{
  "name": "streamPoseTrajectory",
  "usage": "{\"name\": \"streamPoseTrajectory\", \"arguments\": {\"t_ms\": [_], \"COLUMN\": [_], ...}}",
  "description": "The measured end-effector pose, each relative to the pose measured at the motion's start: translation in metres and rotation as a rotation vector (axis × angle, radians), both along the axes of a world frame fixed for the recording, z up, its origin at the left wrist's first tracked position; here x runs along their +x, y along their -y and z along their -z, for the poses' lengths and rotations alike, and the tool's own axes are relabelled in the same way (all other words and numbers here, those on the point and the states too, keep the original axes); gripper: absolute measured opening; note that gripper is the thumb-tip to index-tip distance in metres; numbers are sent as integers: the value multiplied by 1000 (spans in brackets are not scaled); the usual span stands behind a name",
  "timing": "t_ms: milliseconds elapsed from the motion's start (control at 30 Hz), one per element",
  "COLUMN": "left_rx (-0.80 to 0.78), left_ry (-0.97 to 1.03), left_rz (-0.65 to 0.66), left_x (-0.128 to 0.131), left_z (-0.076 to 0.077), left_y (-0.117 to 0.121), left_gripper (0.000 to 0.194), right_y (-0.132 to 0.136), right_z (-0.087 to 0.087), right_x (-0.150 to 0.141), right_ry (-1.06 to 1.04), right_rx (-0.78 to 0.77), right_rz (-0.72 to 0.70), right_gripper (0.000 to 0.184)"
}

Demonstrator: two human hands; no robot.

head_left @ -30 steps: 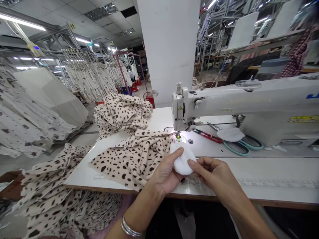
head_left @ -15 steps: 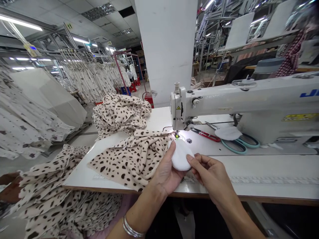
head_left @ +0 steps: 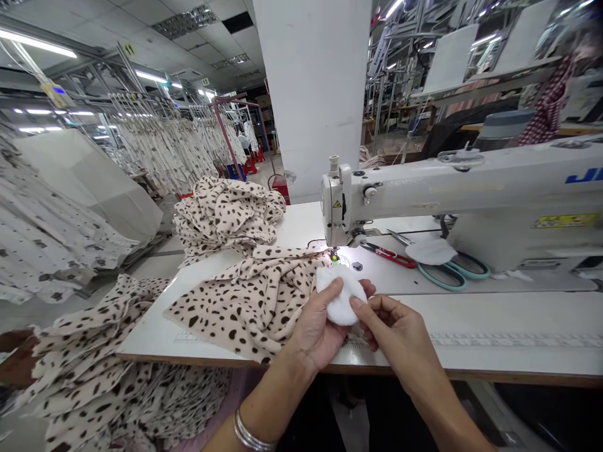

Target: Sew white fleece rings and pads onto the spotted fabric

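While the left hand (head_left: 320, 329) cradles a white padded disc (head_left: 342, 296) with its thumb pressed on top, the right hand (head_left: 400, 336) pinches the disc's edge between thumb and fingertips; both hands are grasping, neither released.

Head view. Disc position: held above the table (head_left: 509, 320), just in front of the sewing machine (head_left: 471, 188) and near its needle (head_left: 334, 255), not under it. Disc: soft, matte, fibrous, rounded, slightly domed, dented a little by the thumb. Spotted fabric (head_left: 245, 307): thin, cream with dark brown blotches, lying in loose folds up to the needle.

Risks, judged: a firm pinch could leave the padding creased or off its round shape. Fibres could catch on the needle if the disc drifts closer. The loose folds could drag the fabric out of line, since nothing visible holds them flat.

Also on the table: red thread snips (head_left: 386, 255), and scissors with teal handles (head_left: 443, 276) under a second white disc (head_left: 431, 251). A stray elbow could knock these. The lower fabric pile (head_left: 108, 370) looks slippery where it spills past the table's edge.
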State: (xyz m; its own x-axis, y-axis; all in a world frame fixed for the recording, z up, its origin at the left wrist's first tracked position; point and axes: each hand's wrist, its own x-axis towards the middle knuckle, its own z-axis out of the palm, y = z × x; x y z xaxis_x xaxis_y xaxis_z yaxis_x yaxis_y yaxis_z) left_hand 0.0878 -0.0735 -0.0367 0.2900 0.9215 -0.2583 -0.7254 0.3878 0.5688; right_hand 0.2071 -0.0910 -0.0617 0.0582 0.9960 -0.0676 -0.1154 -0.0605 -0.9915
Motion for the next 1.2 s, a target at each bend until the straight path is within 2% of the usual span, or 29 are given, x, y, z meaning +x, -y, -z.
{"name": "streamPoseTrajectory", "arguments": {"t_ms": [100,267,333,433,567,700,833,967,1200], "left_rx": [119,345,403,473,467,406,391,379,395], "left_ry": [-73,-224,-281,-429,-583,-549,-511,-525,-579], "left_rz": [10,57,62,-21,-139,-176,-153,-145,-132], "left_x": [-3,-9,-11,-12,-9,-5,-3,-1,-2], "left_z": [0,-6,-6,-4,-2,-8,-13,-16,-15], "left_y": [3,14,18,21,24,29,33,37,40], "left_gripper": [34,41,45,45,40,43,42,35,24], "right_y": [4,12,14,16,20,21,20,23,27], "right_z": [-2,-4,-3,-2,-3,-3,-1,-1,1], "right_x": [5,11,10,8,3,1,6,12,11], "right_ry": [23,-7,-57,-96,-164,-218,-152,-33,-40], "right_rx": [7,101,119,131,82,77,81,61,69], "right_rz": [-48,-276,-293,-286,-220,-164,-229,-306,-271], "right_gripper": [41,35,34,25,31,30,38,34,45]}}
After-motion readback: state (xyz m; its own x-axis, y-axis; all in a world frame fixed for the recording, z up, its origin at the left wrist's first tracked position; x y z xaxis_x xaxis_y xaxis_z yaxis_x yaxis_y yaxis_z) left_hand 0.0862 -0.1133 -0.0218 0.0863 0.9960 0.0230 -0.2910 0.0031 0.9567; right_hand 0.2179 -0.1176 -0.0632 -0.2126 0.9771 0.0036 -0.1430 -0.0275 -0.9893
